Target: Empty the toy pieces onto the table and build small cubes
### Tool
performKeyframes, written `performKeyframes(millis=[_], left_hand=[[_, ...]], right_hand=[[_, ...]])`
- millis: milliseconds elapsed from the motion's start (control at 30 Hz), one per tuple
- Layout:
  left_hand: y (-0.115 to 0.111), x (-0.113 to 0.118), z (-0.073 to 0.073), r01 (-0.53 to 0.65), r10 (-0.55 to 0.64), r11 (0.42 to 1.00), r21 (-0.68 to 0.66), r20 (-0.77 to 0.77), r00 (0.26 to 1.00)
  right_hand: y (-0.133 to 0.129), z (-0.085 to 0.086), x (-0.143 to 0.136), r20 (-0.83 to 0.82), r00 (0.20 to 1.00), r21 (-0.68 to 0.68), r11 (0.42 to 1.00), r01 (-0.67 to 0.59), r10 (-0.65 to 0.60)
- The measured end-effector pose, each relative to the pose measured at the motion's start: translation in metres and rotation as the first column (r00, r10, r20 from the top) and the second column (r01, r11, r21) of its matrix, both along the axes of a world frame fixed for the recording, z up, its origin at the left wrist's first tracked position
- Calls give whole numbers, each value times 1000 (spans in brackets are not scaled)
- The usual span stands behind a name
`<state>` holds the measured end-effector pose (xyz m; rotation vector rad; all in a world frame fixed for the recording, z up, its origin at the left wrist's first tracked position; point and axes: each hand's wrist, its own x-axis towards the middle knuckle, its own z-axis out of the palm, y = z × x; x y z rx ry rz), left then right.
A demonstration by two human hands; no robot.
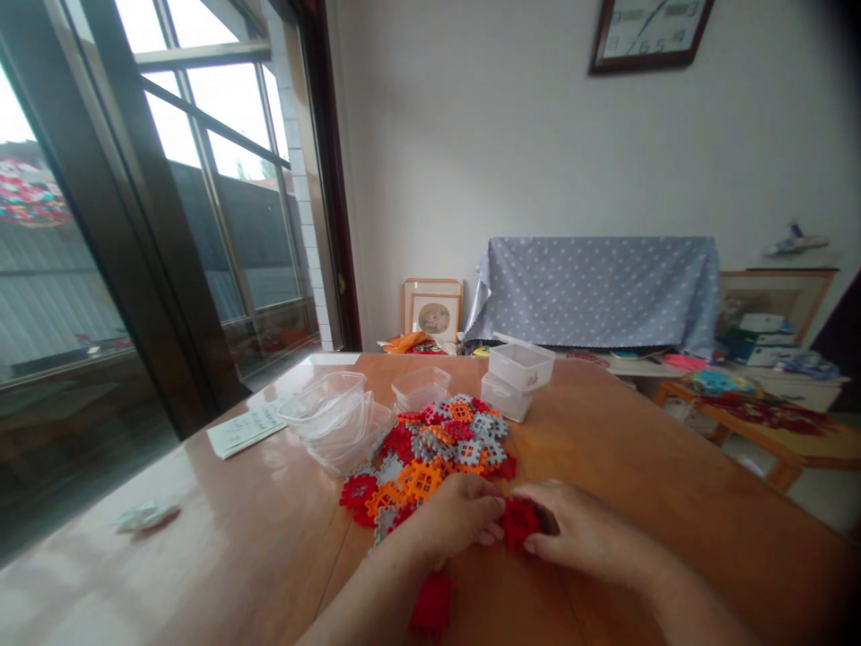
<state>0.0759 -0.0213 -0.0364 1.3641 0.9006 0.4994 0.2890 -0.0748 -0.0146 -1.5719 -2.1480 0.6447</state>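
Observation:
Near the front of the wooden table, a red toothed piece (519, 524) sits between my two hands. My right hand (571, 529) has its thumb and fingers closed around the right side of this piece. At its left edge, my left hand (467, 513) has its fingers bent together, touching or nearly touching it; whether they hold anything is hidden. A pile of red, orange and grey interlocking pieces (423, 480) spreads just beyond my left hand. Below my left wrist lies another red piece (430, 606), partly covered by the forearm.
Stacked clear plastic tubs (336, 422) stand left of the pile, with another clear tub (421, 388) behind it. Two white boxes (517, 368) are stacked at the back. Written paper sheets (247, 429) and a crumpled plastic packet (146, 515) lie on the wooden table (269, 529).

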Motion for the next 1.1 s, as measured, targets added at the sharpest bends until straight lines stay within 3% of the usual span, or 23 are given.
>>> performKeyframes(millis=[300, 433, 500, 567, 667, 733, 867, 967, 1100], left_hand=[[0, -1, 2, 13, -13, 999, 50, -7, 1000], [10, -7, 1, -12, 21, 980, 201, -44, 999], [16, -12, 3, -91, 136, 915, 393, -89, 987], [21, -19, 8, -149, 295, 762, 630, -132, 946], [26, -27, 17, -71, 462, 487, 871, -188, 867], [27, -29, 20, 30, 512, 376, 926, -234, 827], [29, -24, 17, 179, 534, 326, 928, -337, 775], [32, -21, 11, 227, 533, 339, 913, -385, 753], [33, -20, 8, 202, 570, 372, 906, -395, 720]], right_hand=[[2, -10, 10, -182, 983, -34, 999, 7, -13], [7, -18, 14, -291, 953, -15, 996, 90, -90], [11, -21, 15, -316, 943, 8, 993, 115, -106], [15, -23, 15, -331, 937, 30, 991, 128, -111], [22, -26, 14, -346, 930, 71, 985, 158, -125], [26, -28, 13, -347, 927, 106, 976, 188, -141], [30, -30, 8, -337, 930, 168, 963, 210, -144], [31, -30, 5, -331, 931, 225, 945, 238, -156], [35, -34, 7, -325, 914, 260, 906, 334, -244]])
